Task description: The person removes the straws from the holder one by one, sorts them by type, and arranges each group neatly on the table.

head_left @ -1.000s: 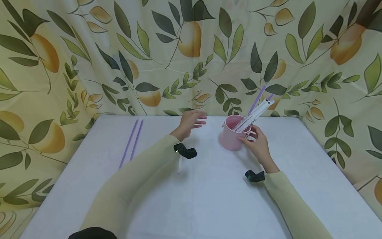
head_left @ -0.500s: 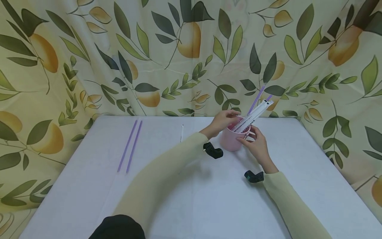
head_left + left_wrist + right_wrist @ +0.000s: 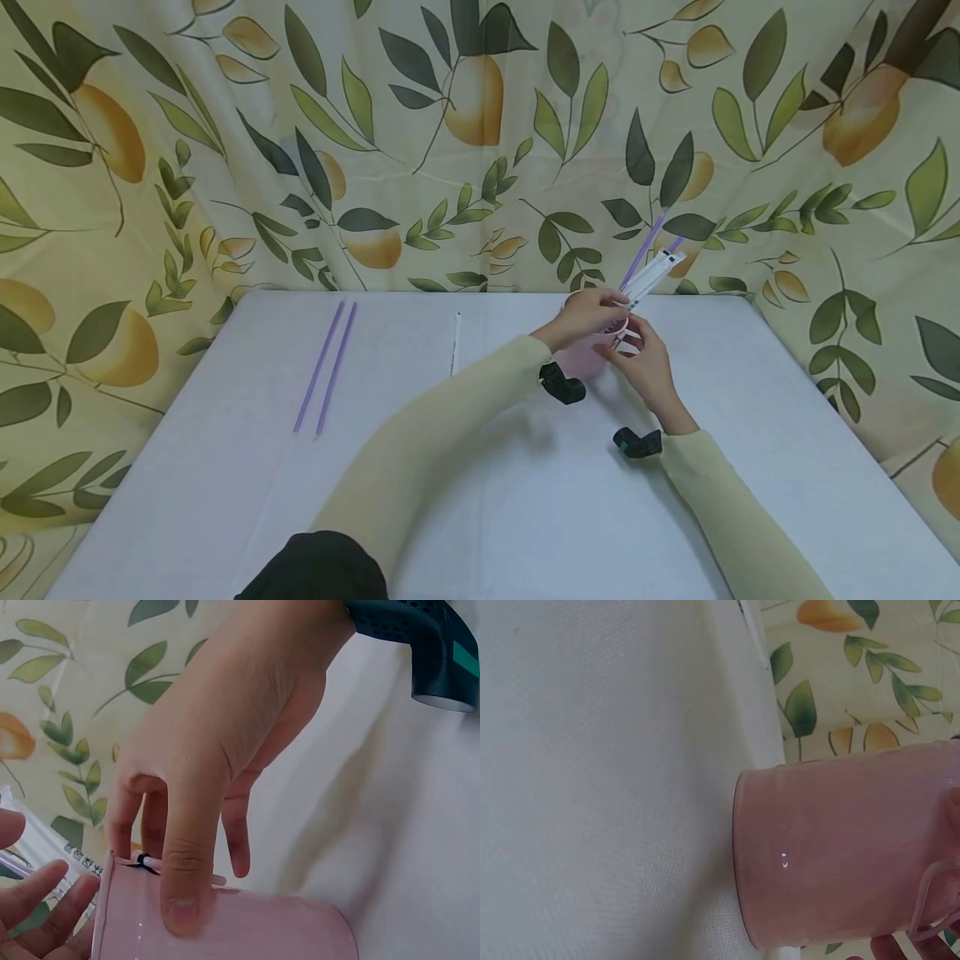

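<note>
A pink bucket (image 3: 581,361) with a small wire handle (image 3: 924,900) stands near the table's back edge. My left hand (image 3: 588,315) reaches over its rim; in the left wrist view this hand (image 3: 214,750) grips the bucket (image 3: 262,922), thumb on the outer wall, other fingers beyond the rim. From the right side my right hand (image 3: 647,362) holds the bucket by its rim and handle. White printed wrappers (image 3: 654,277) and thin purple sticks (image 3: 643,250) lean out of the mouth. Their lower ends are hidden by my left hand.
Two purple sticks (image 3: 317,367) lie side by side on the left of the white table (image 3: 187,467). A thin white stick (image 3: 456,343) with dark marks lies near the middle, partly behind my left sleeve. A patterned curtain (image 3: 450,167) hangs behind.
My left hand has moved right, from above the middle of the table to the bucket's rim, which it now grips. The right hand has stayed on the bucket.
</note>
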The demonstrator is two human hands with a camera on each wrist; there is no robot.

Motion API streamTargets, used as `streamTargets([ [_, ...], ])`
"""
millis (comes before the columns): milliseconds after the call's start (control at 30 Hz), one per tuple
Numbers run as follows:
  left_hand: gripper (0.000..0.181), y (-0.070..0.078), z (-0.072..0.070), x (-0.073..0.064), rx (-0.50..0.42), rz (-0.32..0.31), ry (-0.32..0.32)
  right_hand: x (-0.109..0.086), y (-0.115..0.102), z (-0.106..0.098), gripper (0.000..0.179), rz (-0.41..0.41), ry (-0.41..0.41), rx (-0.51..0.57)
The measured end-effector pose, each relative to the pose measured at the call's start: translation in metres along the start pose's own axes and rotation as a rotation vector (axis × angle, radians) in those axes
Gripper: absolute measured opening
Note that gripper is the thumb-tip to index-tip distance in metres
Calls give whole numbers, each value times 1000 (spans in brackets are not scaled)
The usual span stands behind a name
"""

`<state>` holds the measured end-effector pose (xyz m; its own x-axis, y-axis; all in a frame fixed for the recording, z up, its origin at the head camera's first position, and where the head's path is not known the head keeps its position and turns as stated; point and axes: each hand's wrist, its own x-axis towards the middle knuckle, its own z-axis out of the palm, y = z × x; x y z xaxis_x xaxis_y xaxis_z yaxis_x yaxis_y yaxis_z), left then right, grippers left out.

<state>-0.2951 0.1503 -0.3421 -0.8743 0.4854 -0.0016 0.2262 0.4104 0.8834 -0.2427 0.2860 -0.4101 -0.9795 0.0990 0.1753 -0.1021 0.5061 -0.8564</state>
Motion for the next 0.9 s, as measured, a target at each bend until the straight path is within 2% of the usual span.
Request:
streamTargets([
  [200,32,4,4,0,18,-43,19,0,0,-1,77,20,-12,-31],
  [433,35,9,7,0,100,-100,70,0,-1,-1,77,23,-10,-39],
  [533,35,9,7,2,114,-104,76,0,-1,-1,77,16,-10,-35],
  [767,22,2,5,4,-18,-63,0,0,-1,0,74,9,-3,-41],
  [900,17,0,2,4,51,-3,-69,1,1,0,74,27,-1,-80],
])
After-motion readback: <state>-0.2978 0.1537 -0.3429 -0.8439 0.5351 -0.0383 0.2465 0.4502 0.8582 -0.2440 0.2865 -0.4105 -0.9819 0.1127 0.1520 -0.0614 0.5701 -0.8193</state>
